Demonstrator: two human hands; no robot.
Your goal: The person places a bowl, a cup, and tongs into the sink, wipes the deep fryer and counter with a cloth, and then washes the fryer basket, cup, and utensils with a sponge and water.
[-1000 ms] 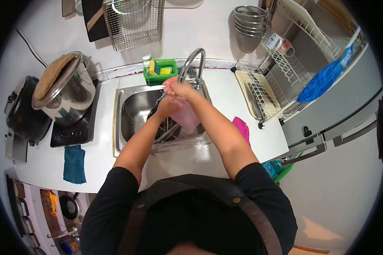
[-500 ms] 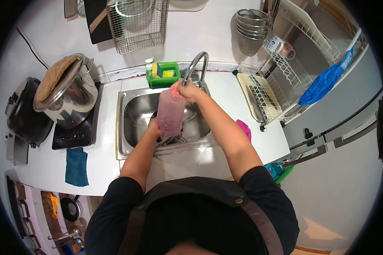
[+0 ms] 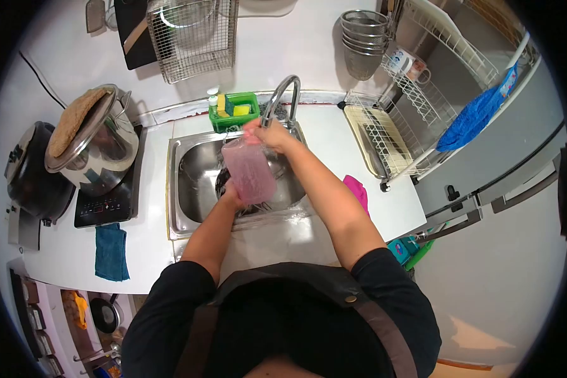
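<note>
A translucent pink container [image 3: 251,173] is tilted over the steel sink [image 3: 192,217], under the curved faucet [image 3: 281,91]. My right hand [image 3: 268,135] grips its upper end, close to the spout. Low on the container's left side, my left hand [image 3: 232,194] holds it, with the fingers partly hidden behind it. Water splashes near the container's top edge. Some dark and metal items lie in the sink beneath it, mostly hidden.
Behind the sink stands a green basket [image 3: 234,120] with sponges. A steel pot [image 3: 107,154] on a black cooktop [image 3: 107,208] and a teal cloth [image 3: 111,252] are at left. On the right are a wire dish rack [image 3: 416,104] and a pink cloth [image 3: 357,192].
The pink container has tilted, its top now leaning left and its lower end shifted right. Water now splashes at its top. The whole view has shifted slightly.
</note>
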